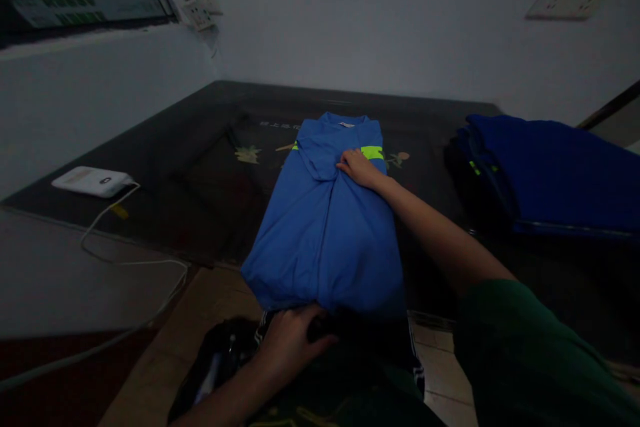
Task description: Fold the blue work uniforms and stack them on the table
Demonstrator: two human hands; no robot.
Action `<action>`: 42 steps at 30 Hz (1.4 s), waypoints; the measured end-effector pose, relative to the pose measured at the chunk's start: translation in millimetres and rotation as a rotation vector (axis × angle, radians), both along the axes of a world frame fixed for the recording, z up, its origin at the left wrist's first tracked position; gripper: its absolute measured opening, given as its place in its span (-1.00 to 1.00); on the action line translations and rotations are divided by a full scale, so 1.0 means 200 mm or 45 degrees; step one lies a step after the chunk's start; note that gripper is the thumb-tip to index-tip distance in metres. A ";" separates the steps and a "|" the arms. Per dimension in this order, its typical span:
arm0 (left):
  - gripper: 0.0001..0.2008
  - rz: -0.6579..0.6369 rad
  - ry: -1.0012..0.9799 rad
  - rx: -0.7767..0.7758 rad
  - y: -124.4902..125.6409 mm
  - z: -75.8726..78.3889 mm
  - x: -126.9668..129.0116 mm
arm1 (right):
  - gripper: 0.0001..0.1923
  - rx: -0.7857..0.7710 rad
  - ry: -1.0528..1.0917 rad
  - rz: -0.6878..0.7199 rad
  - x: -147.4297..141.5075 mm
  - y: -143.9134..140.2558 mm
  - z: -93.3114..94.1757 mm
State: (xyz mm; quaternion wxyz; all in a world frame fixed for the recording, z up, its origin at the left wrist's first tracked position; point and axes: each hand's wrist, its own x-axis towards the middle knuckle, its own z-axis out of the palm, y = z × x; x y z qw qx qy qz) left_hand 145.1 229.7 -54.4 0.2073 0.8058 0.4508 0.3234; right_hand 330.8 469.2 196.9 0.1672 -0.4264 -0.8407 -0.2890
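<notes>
A blue work shirt point(325, 227) with neon-yellow reflective bands lies folded lengthwise on the dark tabletop point(200, 147), collar toward the wall, its lower hem hanging just over the near edge. The right hand point(361, 168) rests flat on the upper chest of the shirt, just below the collar and beside the yellow band, fingers spread and pressing the cloth down rather than pinching it. The left hand point(295, 337) is at the near edge, its grip curled around the shirt's bottom hem, thumb toward the fabric.

To the right, well apart from the shirt, sits a stack of folded blue garments point(550, 173). On the left, a white power bank point(93, 181) lies near the tabletop's corner with a white cable point(135, 260) trailing off toward the near side.
</notes>
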 end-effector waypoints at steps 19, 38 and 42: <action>-0.42 -0.457 -0.630 -0.069 -0.17 0.03 0.05 | -0.80 0.135 0.260 0.071 0.02 0.08 -0.07; -0.46 -0.210 -0.887 -0.209 0.05 -0.24 0.08 | -0.73 0.187 0.038 0.068 0.02 0.06 -0.07; -0.43 -0.246 -1.005 -0.282 -0.01 -0.21 0.10 | -0.72 0.186 0.047 0.065 0.02 0.07 -0.07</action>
